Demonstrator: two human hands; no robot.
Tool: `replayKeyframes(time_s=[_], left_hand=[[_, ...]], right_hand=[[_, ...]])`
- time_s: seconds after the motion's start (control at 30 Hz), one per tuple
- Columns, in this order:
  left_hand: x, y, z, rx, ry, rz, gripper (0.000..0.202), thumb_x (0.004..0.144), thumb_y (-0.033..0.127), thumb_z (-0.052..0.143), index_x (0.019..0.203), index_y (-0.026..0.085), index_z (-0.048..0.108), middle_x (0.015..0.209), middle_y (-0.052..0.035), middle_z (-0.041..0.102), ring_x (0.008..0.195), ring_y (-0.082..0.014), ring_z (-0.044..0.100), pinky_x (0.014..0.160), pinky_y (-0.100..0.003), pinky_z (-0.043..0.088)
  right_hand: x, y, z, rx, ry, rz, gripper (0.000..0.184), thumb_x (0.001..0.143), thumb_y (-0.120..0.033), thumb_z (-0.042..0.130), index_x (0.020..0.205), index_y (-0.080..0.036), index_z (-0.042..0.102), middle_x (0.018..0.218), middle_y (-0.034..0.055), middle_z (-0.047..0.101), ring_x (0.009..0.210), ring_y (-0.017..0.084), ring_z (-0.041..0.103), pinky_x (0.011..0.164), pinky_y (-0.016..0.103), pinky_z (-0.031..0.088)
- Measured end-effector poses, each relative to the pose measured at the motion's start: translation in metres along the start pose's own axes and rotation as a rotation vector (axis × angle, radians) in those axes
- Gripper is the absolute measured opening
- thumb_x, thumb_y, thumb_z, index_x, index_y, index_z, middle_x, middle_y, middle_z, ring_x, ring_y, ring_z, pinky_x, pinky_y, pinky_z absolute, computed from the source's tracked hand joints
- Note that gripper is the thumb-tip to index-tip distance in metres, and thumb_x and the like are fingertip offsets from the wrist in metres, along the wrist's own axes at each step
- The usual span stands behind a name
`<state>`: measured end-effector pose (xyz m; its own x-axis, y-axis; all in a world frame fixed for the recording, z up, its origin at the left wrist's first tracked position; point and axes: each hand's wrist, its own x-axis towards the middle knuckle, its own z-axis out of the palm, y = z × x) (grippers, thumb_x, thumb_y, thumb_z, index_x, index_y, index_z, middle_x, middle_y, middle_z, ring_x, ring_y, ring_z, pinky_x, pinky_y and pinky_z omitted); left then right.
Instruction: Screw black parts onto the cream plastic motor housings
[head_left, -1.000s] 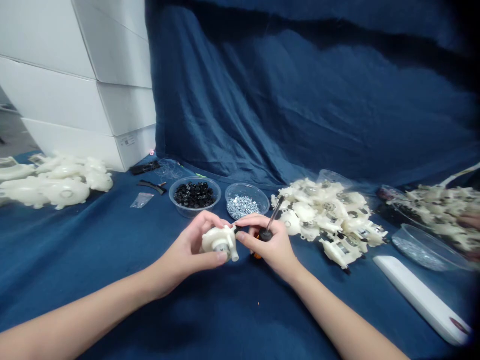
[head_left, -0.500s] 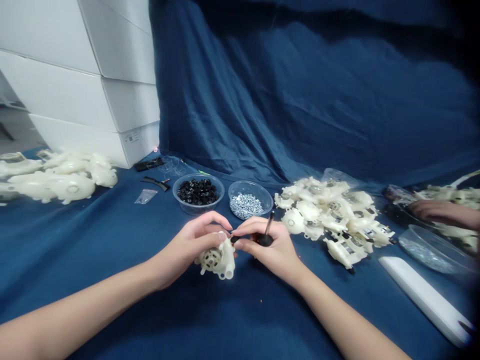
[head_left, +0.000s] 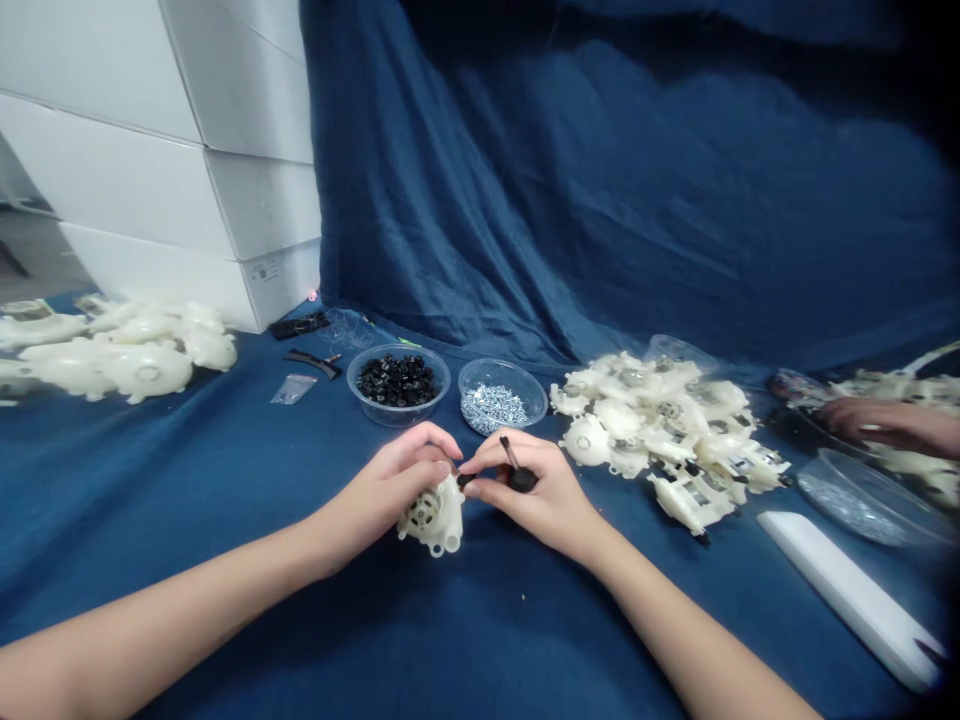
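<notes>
Since the earlier frame, the shaft end of the screwdriver (head_left: 515, 468) has swung from leaning toward the upper right to leaning toward the upper left, and the cream plastic housing (head_left: 433, 518) sits lower than it did a second ago. At lower centre, the left hand (head_left: 394, 478) is closed around the housing, which has a round motor-like end facing the viewer. The right hand (head_left: 529, 488) is closed around the screwdriver, just beside the left hand. A small black piece (head_left: 466, 480), too small to identify, shows at the right hand's fingertips, next to the top of the housing.

Two clear bowls stand above the hands on the blue cloth (head_left: 225, 500): one of black parts (head_left: 397, 381) and one of silver screws (head_left: 501, 408). A heap of cream housings (head_left: 667, 440) lies to the right of the bowls, and another heap (head_left: 127, 355) lies at the left edge. At the right edge, a co-worker's hand (head_left: 885, 420) rests over more cream parts (head_left: 915, 390). A white bar (head_left: 847, 600) lies at the lower right.
</notes>
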<state>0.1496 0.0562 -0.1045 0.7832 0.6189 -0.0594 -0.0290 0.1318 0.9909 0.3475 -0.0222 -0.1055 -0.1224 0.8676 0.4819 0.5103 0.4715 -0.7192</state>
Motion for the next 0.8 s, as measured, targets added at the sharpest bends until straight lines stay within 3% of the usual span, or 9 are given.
replayKeyframes(time_s=[0.2,0.3,0.57,0.8], left_hand=[[0.006,-0.004,-0.006,0.117,0.088,0.075,0.008,0.088,0.026,0.053,0.092,0.02,0.056,0.08,0.0028,0.057,0.067,-0.0118,0.052,0.061,-0.024,0.041],[0.007,-0.004,-0.008,0.067,0.1,0.061,0.006,0.09,0.026,0.053,0.093,0.021,0.054,0.082,0.0031,0.057,0.068,-0.0127,0.055,0.061,-0.024,0.042],[0.001,0.009,-0.009,-0.035,0.095,0.037,0.021,0.09,0.036,0.066,0.099,0.021,0.053,0.087,0.0005,0.062,0.076,-0.0146,0.06,0.066,-0.024,0.047],[0.0,0.015,-0.007,-0.011,0.121,-0.016,0.021,0.092,0.041,0.061,0.094,0.02,0.058,0.087,-0.0002,0.063,0.069,-0.0131,0.059,0.06,-0.022,0.044]], right_hand=[[-0.003,0.003,0.006,-0.089,-0.051,-0.042,0.012,0.091,-0.017,0.071,0.102,-0.021,0.071,0.09,0.0017,0.066,0.083,0.015,0.061,0.077,0.029,0.048],[-0.004,0.005,0.009,-0.123,-0.05,-0.07,0.014,0.094,-0.017,0.068,0.107,-0.021,0.07,0.091,0.002,0.064,0.083,0.014,0.06,0.077,0.028,0.048],[-0.003,0.008,0.009,-0.117,0.032,-0.111,0.017,0.095,-0.022,0.067,0.111,-0.022,0.072,0.088,0.0024,0.066,0.081,0.015,0.06,0.074,0.029,0.049],[-0.005,0.01,0.01,-0.152,0.019,-0.074,0.015,0.096,-0.026,0.066,0.109,-0.023,0.072,0.087,0.0033,0.065,0.079,0.016,0.06,0.074,0.03,0.049]])
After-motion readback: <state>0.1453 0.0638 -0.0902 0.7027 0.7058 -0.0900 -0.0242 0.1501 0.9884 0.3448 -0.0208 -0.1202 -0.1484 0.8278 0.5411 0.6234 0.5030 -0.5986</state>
